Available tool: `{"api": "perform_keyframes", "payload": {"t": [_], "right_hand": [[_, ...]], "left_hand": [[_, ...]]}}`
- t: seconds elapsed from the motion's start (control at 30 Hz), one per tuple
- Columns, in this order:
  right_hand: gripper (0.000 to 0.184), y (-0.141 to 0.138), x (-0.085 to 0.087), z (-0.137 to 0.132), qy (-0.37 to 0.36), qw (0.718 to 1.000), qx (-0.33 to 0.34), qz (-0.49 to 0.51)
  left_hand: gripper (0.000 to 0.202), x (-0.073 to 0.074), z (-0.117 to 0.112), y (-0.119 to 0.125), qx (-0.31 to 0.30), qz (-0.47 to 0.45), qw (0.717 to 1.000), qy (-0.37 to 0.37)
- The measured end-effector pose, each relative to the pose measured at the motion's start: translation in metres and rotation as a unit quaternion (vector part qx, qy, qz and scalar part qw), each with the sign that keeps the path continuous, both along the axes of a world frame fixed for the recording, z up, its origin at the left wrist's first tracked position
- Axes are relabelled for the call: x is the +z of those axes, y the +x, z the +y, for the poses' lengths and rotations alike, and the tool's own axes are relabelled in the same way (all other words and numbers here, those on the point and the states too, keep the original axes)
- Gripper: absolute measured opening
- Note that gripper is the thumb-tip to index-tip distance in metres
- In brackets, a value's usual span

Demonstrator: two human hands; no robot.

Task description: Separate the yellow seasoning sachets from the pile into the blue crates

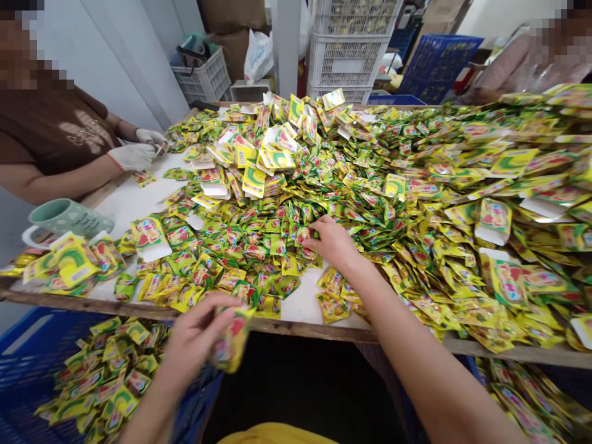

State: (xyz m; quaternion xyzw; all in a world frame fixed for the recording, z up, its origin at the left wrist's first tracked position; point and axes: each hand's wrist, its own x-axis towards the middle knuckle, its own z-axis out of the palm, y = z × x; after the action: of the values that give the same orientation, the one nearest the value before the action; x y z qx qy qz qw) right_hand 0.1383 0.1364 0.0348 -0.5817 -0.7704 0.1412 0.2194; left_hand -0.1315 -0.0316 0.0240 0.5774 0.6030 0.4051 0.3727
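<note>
A white table [134,200] is heaped with small yellow-green sachets [370,185] and flat yellow cartons [272,159]. My left hand [197,336] hovers below the table's front edge, fingers closed round a filled pack of sachets [231,339], blurred by motion. My right hand [330,243] reaches onto the heap, fingers curled down onto loose sachets near the middle of the table; what they grip is hidden.
A blue crate [28,351] at lower left holds filled packs. A green mug [65,219] lies at the table's left edge. A person in white gloves [134,155] works at the far left. White crates [346,49] and a blue crate [439,58] stand behind.
</note>
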Motion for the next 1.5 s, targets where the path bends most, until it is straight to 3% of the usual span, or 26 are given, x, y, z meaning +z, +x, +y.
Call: {"api": "perform_keyframes", "payload": {"t": [0.1,0.17,0.23,0.33,0.43,0.53,0.63,0.73,0.8,0.9,0.97,1.07,1.13,1.2,1.37,1.5], "right_hand": [[0.030,0.002,-0.006,0.004,0.020,0.998,0.032,0.043],[0.026,0.009,-0.004,-0.006,0.051,0.990,0.064,0.111],[0.023,0.021,0.001,-0.023,0.046,0.978,0.072,0.189],[0.016,0.041,0.004,-0.054,-0.107,0.960,0.072,0.249],[0.012,0.053,-0.009,-0.083,-0.249,0.949,0.071,0.180],[0.008,0.052,-0.028,-0.101,-0.236,0.966,0.009,0.102],[0.010,0.045,-0.035,-0.109,-0.204,0.975,-0.015,0.083],[0.013,0.042,-0.034,-0.115,-0.179,0.980,-0.003,0.083],[0.014,0.045,-0.036,-0.119,-0.162,0.982,0.000,0.097],[0.015,0.051,-0.043,-0.125,-0.169,0.972,-0.005,0.165],[0.016,0.052,-0.045,-0.127,-0.213,0.942,0.001,0.260],[0.023,0.046,-0.041,-0.128,-0.276,0.870,-0.017,0.408],[0.030,0.039,-0.036,-0.127,-0.295,0.833,-0.054,0.464],[0.033,0.033,-0.034,-0.126,-0.297,0.815,-0.075,0.492],[0.033,0.031,-0.033,-0.121,-0.264,0.825,-0.071,0.494],[0.035,0.030,-0.021,-0.121,-0.229,0.787,-0.123,0.560]], "left_hand": [[0.023,-0.006,-0.035,-0.085,-0.015,0.131,0.981,-0.142],[0.023,-0.013,-0.056,-0.125,0.075,0.192,0.961,-0.182],[0.023,-0.015,-0.066,-0.139,0.135,0.206,0.946,-0.213],[0.025,-0.002,-0.055,-0.108,0.075,0.141,0.957,-0.243],[0.025,0.013,-0.019,-0.037,-0.065,0.092,0.975,-0.193],[0.022,0.011,0.020,0.042,-0.198,0.042,0.971,-0.126],[0.020,-0.006,0.047,0.106,-0.216,0.091,0.970,-0.065],[0.015,-0.022,0.055,0.143,-0.204,0.188,0.959,-0.046],[0.011,-0.027,0.054,0.152,-0.188,0.164,0.967,-0.047],[0.014,-0.030,0.051,0.152,-0.177,0.050,0.980,-0.076],[0.017,-0.029,0.050,0.147,-0.179,0.012,0.979,-0.099],[0.016,-0.026,0.051,0.138,-0.176,-0.088,0.968,-0.154],[0.020,-0.023,0.051,0.133,-0.154,-0.220,0.941,-0.205],[0.027,-0.020,0.050,0.131,-0.121,-0.322,0.909,-0.236],[0.028,-0.013,0.047,0.128,-0.070,-0.341,0.908,-0.233],[0.025,-0.010,0.046,0.127,-0.016,-0.346,0.914,-0.209]]}}
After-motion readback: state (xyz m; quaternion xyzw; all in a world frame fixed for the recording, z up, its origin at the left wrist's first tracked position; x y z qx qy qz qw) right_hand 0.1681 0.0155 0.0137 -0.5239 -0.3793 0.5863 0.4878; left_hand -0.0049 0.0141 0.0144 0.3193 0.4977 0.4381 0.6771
